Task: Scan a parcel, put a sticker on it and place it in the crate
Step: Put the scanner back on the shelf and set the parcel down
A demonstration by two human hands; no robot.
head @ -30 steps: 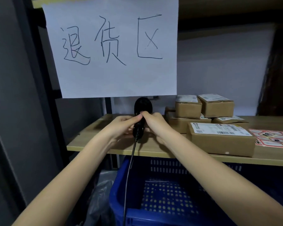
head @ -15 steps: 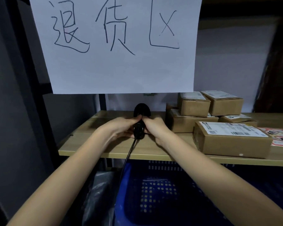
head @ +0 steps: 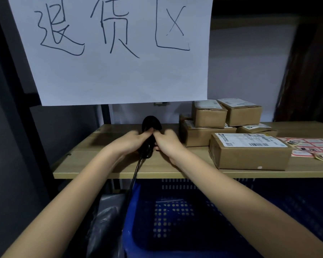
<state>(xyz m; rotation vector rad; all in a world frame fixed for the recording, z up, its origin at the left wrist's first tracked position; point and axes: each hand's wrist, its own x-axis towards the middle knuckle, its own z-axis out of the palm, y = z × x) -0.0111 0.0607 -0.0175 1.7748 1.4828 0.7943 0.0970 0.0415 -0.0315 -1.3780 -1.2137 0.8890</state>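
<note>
1. I counted five brown parcels on the wooden shelf (head: 157,164). The nearest parcel (head: 250,155) sat by itself at the front, to the right of my hands. The other four sat in a pile (head: 220,125) behind it – two on top and two below.
2. I saw one black scanner (head: 150,123), one blue crate (head: 175,211), one sheet of stickers (head: 313,146) and one big paper sign (head: 119,71).
3. The parcels were cardboard boxes with flat sides and square corners. Each had a white label on top.
4. The scanner was dark and smooth, with a round head at the top. A thin black cord (head: 134,175) hung from its bottom end, over the shelf edge.
5. The crate was plastic, with rows of small holes in its walls and floor. It stood under the shelf, below my arms.
6. The sticker sheet lay flat at the far right of the shelf, just beside the nearest parcel. Its stickers were white with red edges.
7. The sign was white paper with three big marks drawn in dark pen.
8. Both my arms reached forward – bare, and almost straight.
9. My left hand (head: 127,142) was curled around the left side of the scanner handle, with its thumb up on top.
10. My right hand (head: 168,144) was wrapped around the right side of the handle, fingers bent in tight.
11. The two hands met at the scanner, just above the shelf.
</note>
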